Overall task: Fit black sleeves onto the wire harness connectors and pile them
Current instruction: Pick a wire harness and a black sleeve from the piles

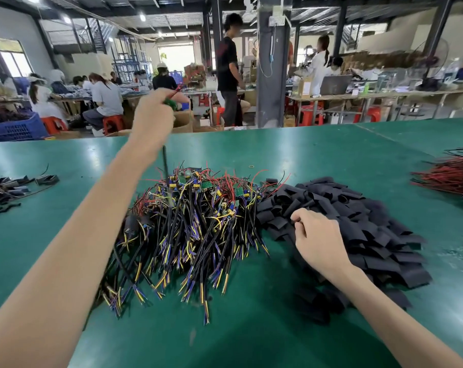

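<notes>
A big heap of wire harnesses (pixel 196 221), with black, yellow and blue leads and small green boards, lies in the middle of the green table (pixel 331 155). Right of it spreads a heap of flat black sleeves (pixel 357 227). My left hand (pixel 154 112) is raised high above the harness heap and grips one harness (pixel 165 166) by its green board end; its black cable hangs straight down. My right hand (pixel 315 235) rests on the near left side of the sleeve heap, its curled fingers pinching a black sleeve.
A small pile of sleeved harnesses (pixel 10 187) lies at the table's left edge. A bundle of red wires (pixel 448 173) sits at the far right. Beyond the table stand a grey pillar (pixel 271 62), seated workers, red stools and a blue crate (pixel 15 127).
</notes>
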`<state>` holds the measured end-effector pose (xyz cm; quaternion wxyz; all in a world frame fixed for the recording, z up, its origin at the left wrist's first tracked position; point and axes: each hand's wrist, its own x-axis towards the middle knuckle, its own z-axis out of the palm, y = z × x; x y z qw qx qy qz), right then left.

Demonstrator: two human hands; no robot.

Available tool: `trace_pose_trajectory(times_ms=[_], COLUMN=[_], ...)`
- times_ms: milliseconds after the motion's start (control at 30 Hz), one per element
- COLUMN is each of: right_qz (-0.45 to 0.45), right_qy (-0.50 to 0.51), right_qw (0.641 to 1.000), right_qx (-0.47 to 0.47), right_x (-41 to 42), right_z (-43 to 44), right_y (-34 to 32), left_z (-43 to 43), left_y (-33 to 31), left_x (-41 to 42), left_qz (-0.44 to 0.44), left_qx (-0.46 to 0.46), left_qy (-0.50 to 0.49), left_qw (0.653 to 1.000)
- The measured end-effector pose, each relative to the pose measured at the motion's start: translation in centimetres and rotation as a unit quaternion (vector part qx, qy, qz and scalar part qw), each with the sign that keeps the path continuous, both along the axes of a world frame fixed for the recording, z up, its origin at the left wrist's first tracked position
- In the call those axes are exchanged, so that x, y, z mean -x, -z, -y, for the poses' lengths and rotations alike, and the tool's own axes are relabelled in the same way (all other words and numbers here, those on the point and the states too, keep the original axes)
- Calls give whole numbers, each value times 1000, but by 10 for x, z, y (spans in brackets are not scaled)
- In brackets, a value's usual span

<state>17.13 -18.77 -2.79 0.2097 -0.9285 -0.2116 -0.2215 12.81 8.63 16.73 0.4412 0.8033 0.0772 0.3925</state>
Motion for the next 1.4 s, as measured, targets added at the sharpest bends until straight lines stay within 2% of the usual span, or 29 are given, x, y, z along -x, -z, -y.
trace_pose_trajectory(times_ms=[67,100,167,233,267,367,433,567,700,833,967,1033,1100,1133,1400], right_qz=[-3,-3,-7,-10,-8,15,7,-7,0,-20,-9,-31,-89,-103,-125], right_qy=[1,2,2,-10,-21,-56,-75,-99,-98,-118,-136,-149,-162,-169,-199], right_qw=[999,998,996,995,994,986,979,973,973,972,980,987,981,976,961], right_qx=[36,59,94,101,103,157,188,209,210,202,146,47,-66,-93,-149], right_x=[-5,-7,-13,-16,-17,-17,-19,-30,-34,-32,-24,-16,-5,0,20], right_z=[1,1,1,1,1,-2,-8,-16,-17,-15,-12,-11,-12,-12,-18], right_y=[4,6,9,12,13,19,23,26,25,23,14,9,4,3,-2], left_z=[-1,-4,-6,-3,1,12,20,28,30,33,39,43,46,48,52], left_y=[-7,-6,7,41,63,124,154,174,173,181,188,187,186,186,189], left_x=[14,18,24,26,29,37,41,48,53,56,59,62,64,64,66], left_qz=[-5,-14,-86,-209,-237,-242,-245,-164,-96,-68,-25,-8,0,3,17], left_qx=[-154,-262,-448,-543,-542,-463,-457,-442,-493,-494,-429,-391,-366,-358,-335], left_qy=[-50,-94,-166,-156,-134,-88,-74,-60,-101,-112,-95,-89,-86,-87,-74], left_qw=[987,960,874,798,795,848,852,880,859,860,898,916,926,930,939])
